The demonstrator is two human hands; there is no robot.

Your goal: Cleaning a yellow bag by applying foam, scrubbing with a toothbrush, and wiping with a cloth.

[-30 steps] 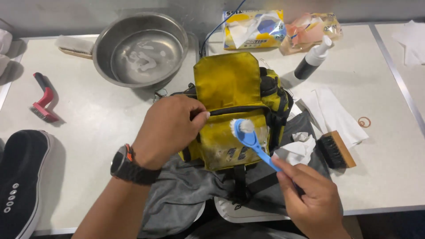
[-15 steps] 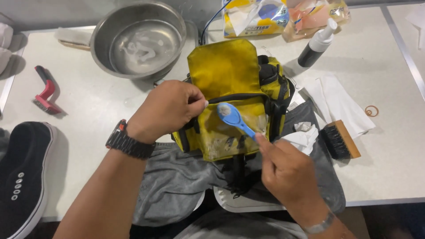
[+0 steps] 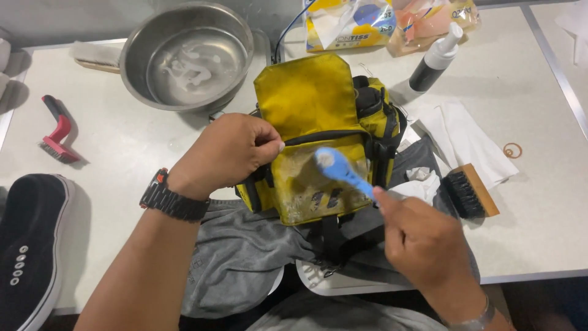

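bag: yellow pouch (image 3: pixel 318 153), centre of frame, on grey cloth (image 3: pixel 245 257)
left hand (image 3: pixel 226 153): clamped on bag's left edge
right hand (image 3: pixel 422 239): closed around blue brush (image 3: pixel 340 168), head on front pocket
risk: grip slips, suds smear the surface (image 3: pixel 122 153)
around: steel bowl (image 3: pixel 187 55) upper left; wooden brush (image 3: pixel 468 190) right, close by the elbow

The left hand (image 3: pixel 226 153) covers the yellow fabric bag's (image 3: pixel 318 104) left corner; the black canvas shoe (image 3: pixel 27 245) and tissue packets (image 3: pixel 349 21) are cut by the picture's edges.

Yellow bag (image 3: pixel 318 116) — blue brush (image 3: pixel 340 169)
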